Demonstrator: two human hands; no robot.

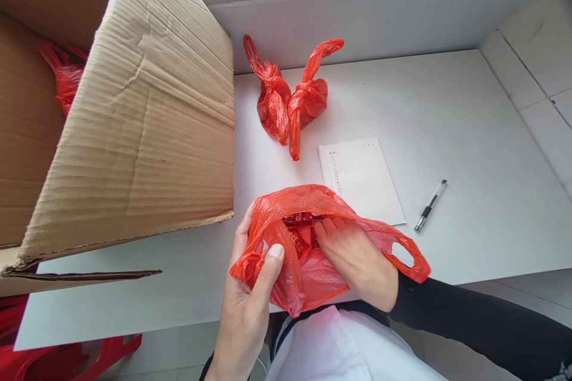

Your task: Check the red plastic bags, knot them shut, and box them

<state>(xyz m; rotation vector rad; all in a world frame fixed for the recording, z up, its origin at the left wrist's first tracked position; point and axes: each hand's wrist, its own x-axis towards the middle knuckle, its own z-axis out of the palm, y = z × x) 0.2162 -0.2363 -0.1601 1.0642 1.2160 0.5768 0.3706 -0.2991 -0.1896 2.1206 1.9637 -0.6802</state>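
Observation:
A red plastic bag (308,197) is held with its mouth spread at the front edge of the table. My left hand (245,312) grips the bag's left rim, thumb on the near side and fingers behind the film. Through the mouth, my right hand (357,257) reaches inside; its fingertips are hidden, so whether they grasp anything does not show. Small shiny red packets (298,242) lie in the bag beside those fingers, one with gold print. The bag's right handle loop (417,265) hangs over my right wrist.
Two knotted red bags (290,101) stand against the wall. A large cardboard box (147,113) fills the left, with another red bag (67,80) inside. A notebook (369,181) and a pen (430,205) lie on the white table (469,131). Below left is a red plastic stool (107,357).

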